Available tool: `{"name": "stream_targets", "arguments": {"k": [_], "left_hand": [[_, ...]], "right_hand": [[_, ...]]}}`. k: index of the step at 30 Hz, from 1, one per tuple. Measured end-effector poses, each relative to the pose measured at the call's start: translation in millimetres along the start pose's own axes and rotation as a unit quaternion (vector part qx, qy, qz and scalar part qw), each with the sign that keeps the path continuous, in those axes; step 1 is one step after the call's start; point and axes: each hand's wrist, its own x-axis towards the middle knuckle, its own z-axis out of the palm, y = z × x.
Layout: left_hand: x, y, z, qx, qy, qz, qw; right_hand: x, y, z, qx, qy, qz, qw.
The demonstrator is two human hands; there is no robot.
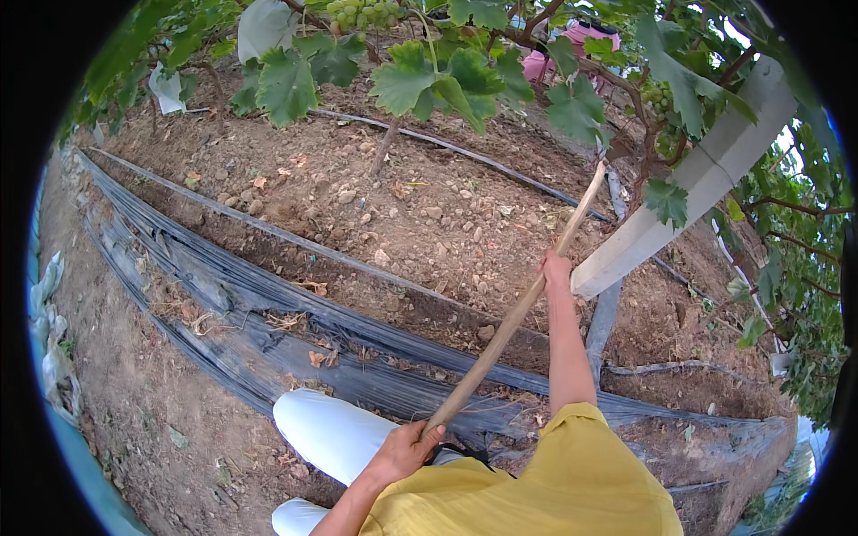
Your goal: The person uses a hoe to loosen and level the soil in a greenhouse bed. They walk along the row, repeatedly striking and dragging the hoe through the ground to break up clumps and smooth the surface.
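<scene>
A long wooden tool handle [506,328] runs slantwise up from my waist toward the vines. My left hand [405,450] grips its lower end, close to my body. Farther up, my right hand [556,268] is closed around the shaft, just left of the foot of a pale concrete post [677,187]. The handle's far end reaches beside a vine stem, where leaves and shadow hide the tool's head, so its kind cannot be told. Below the shaft's middle lies loose, stony soil [402,221].
Black plastic sheeting [322,328] lies bunched along the row. A drip hose [469,153] crosses the soil. Grape leaves [409,77] and green grapes [364,13] hang overhead. Pink clothing [583,37], probably another person's, shows behind the vines. White plastic [57,362] lies at left.
</scene>
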Motion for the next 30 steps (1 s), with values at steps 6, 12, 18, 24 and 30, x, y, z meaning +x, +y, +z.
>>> {"name": "stream_targets", "arguments": {"k": [6, 12, 18, 24, 30], "left_hand": [[-138, 63, -52, 0.034, 0.004, -0.158, 0.987], [-162, 25, -65, 0.164, 0.055, -0.082, 0.981], [-71, 1, -16, 0.088, 0.052, -0.012, 0.995], [-28, 17, -2, -0.02, -0.024, -0.082, 0.996], [-110, -1, -56, 0.062, -0.009, -0.185, 0.981]], "right_hand": [[-111, 81, 25, 0.1, -0.021, 0.21, 0.972], [-160, 52, 39, 0.138, -0.031, 0.27, 0.952], [-68, -12, 14, 0.119, -0.073, 0.068, 0.988], [-21, 19, 8, 0.017, -0.016, -0.002, 1.0], [-105, 106, 17, 0.08, 0.006, 0.202, 0.976]]}}
